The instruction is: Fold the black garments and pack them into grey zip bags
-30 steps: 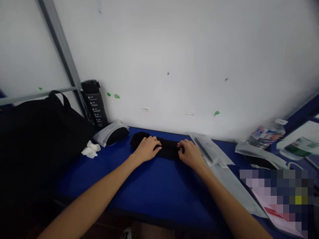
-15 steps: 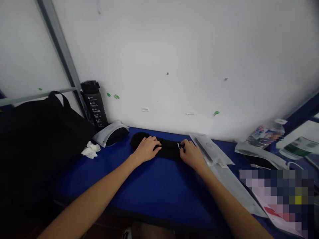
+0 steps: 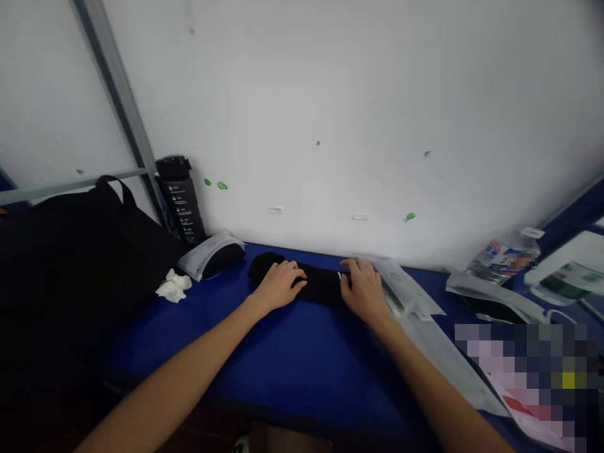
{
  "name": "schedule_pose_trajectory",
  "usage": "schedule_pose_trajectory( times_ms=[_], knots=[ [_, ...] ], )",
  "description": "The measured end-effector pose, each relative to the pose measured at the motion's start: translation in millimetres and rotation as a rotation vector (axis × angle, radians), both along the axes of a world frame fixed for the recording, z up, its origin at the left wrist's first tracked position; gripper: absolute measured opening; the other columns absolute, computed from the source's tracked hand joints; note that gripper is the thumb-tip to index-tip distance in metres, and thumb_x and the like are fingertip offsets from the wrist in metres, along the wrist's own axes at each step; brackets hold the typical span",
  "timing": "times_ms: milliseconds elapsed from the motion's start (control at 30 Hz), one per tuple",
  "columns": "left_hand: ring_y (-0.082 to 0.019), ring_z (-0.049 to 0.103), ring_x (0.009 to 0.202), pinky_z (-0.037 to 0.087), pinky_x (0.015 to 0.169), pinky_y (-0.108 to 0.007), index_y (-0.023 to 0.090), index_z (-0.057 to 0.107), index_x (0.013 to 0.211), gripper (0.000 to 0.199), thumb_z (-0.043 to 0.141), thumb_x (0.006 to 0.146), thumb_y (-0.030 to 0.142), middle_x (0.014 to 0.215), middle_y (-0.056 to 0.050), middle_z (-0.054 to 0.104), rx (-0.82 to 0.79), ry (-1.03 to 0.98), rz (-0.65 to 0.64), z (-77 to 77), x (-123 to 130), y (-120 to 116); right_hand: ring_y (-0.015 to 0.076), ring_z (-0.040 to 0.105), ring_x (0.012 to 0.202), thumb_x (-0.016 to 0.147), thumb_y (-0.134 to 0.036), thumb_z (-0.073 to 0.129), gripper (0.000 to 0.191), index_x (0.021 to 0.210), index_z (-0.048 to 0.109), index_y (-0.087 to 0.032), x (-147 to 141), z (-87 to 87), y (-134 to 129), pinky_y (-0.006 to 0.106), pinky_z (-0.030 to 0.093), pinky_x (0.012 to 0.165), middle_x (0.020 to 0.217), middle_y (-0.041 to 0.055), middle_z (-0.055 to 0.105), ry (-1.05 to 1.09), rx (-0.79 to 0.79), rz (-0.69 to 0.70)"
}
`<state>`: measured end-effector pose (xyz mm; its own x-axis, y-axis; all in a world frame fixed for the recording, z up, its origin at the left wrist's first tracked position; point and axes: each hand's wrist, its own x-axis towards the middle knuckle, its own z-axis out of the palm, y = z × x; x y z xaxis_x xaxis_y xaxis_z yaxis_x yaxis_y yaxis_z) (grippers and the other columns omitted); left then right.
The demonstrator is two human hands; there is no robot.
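A long, rolled-looking black cloth bundle (image 3: 321,283) lies crosswise on the blue tabletop (image 3: 292,352), with a rounded, bunched lump at its left end and a bit of white print near its right end. My left hand (image 3: 282,283) rests over its left half, fingers curled across the top and thumb on the near side. Over the right end sits my right hand (image 3: 363,286), its fingers reaching to the far edge and its thumb on the near side. That end is hidden beneath the hand.
To the left are a black bag (image 3: 80,251), a dark bottle (image 3: 182,201), a frosted zip pouch (image 3: 214,255) and crumpled tissue (image 3: 173,286). Frosted plastic bags (image 3: 410,289) lie at right, with a clear bottle (image 3: 507,255) and another pouch (image 3: 495,299) beyond. A white wall rises behind.
My right hand's fingers have stretched forward over the bundle's right end and cover more of the white print. My left hand stays about where it was.
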<state>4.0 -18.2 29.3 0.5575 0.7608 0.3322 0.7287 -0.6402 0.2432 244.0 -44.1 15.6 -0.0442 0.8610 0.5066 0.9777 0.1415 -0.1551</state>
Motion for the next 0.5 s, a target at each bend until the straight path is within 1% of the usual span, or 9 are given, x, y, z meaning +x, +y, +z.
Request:
schedule_pose_trajectory(
  times_ms=[33, 100, 167, 200, 267, 367, 433, 500],
  knots=[
    [-0.026, 0.065, 0.11, 0.05, 0.097, -0.043, 0.022, 0.075, 0.118, 0.025, 0.057, 0.105, 0.032, 0.116, -0.007, 0.07, 0.005, 0.003, -0.001, -0.5, 0, 0, 0.0315, 0.061, 0.118, 0.1, -0.025, 0.047, 0.032, 0.128, 0.063, -0.018, -2, -2.0, 0, 0.044, 0.046, 0.098, 0.128, 0.0155, 0.068, 0.001, 0.006, 0.061],
    [-0.026, 0.065, 0.111, 0.05, 0.098, -0.043, 0.023, 0.075, 0.118, 0.025, 0.056, 0.105, 0.032, 0.116, -0.007, 0.07, 0.015, 0.01, 0.0, -1.5, 1, 1, 0.0314, 0.058, 0.133, 0.105, -0.033, 0.044, 0.039, 0.138, 0.061, -0.02, -5, -9.3, 0, 0.049, 0.044, 0.109, 0.144, 0.016, 0.064, -0.034, -0.046, 0.184],
    [-0.026, 0.065, 0.111, 0.05, 0.098, -0.042, 0.023, 0.075, 0.118, 0.025, 0.055, 0.106, 0.033, 0.115, -0.008, 0.07, 0.024, 0.019, 0.003, -2.3, 1, 1, 0.0297, 0.049, 0.147, 0.108, -0.035, 0.039, 0.046, 0.149, 0.057, -0.023, -6, -18.2, 1, 0.052, 0.038, 0.119, 0.158, 0.0146, 0.055, -0.09, -0.148, 0.277],
    [-0.026, 0.065, 0.11, 0.05, 0.098, -0.042, 0.023, 0.075, 0.118, 0.026, 0.054, 0.106, 0.033, 0.114, -0.008, 0.07, 0.027, 0.021, 0.004, -2.5, 1, 2, 0.0286, 0.046, 0.15, 0.109, -0.035, 0.037, 0.048, 0.152, 0.054, -0.023, -5, -22.0, 2, 0.053, 0.036, 0.122, 0.161, 0.0139, 0.052, -0.106, -0.192, 0.301],
    [-0.026, 0.065, 0.109, 0.049, 0.097, -0.042, 0.023, 0.075, 0.118, 0.026, 0.054, 0.107, 0.032, 0.114, -0.007, 0.07, 0.033, 0.022, 0.003, -2.5, 0, 2, 0.0272, 0.046, 0.152, 0.11, -0.035, 0.036, 0.05, 0.155, 0.053, -0.023, -4, -26.4, 3, 0.053, 0.037, 0.123, 0.162, 0.0135, 0.051, -0.099, -0.235, 0.319],
    [-0.025, 0.065, 0.108, 0.049, 0.096, -0.042, 0.023, 0.075, 0.117, 0.025, 0.055, 0.106, 0.032, 0.114, -0.007, 0.071, 0.032, 0.018, 0.0, -1.8, 0, 2, 0.0271, 0.047, 0.152, 0.11, -0.036, 0.036, 0.05, 0.156, 0.053, -0.021, -2, -25.5, 4, 0.052, 0.037, 0.124, 0.162, 0.0137, 0.051, -0.078, -0.249, 0.333],
    [-0.025, 0.065, 0.108, 0.049, 0.096, -0.043, 0.023, 0.075, 0.116, 0.024, 0.056, 0.106, 0.032, 0.114, -0.007, 0.071, 0.025, 0.008, 0.004, -1.6, 1, 2, 0.0272, 0.043, 0.155, 0.111, -0.036, 0.034, 0.053, 0.16, 0.047, -0.02, -2, -23.6, 2, 0.053, 0.035, 0.126, 0.166, 0.0135, 0.046, -0.094, -0.261, 0.333],
    [-0.025, 0.064, 0.109, 0.048, 0.096, -0.043, 0.023, 0.075, 0.115, 0.023, 0.057, 0.106, 0.033, 0.113, -0.007, 0.071, 0.02, -0.003, 0.016, -2.0, 2, 1, 0.0268, 0.038, 0.157, 0.112, -0.035, 0.031, 0.055, 0.165, 0.039, -0.022, -3, -23.1, 0, 0.054, 0.033, 0.127, 0.169, 0.0119, 0.04, -0.121, -0.266, 0.327]
  ],
)
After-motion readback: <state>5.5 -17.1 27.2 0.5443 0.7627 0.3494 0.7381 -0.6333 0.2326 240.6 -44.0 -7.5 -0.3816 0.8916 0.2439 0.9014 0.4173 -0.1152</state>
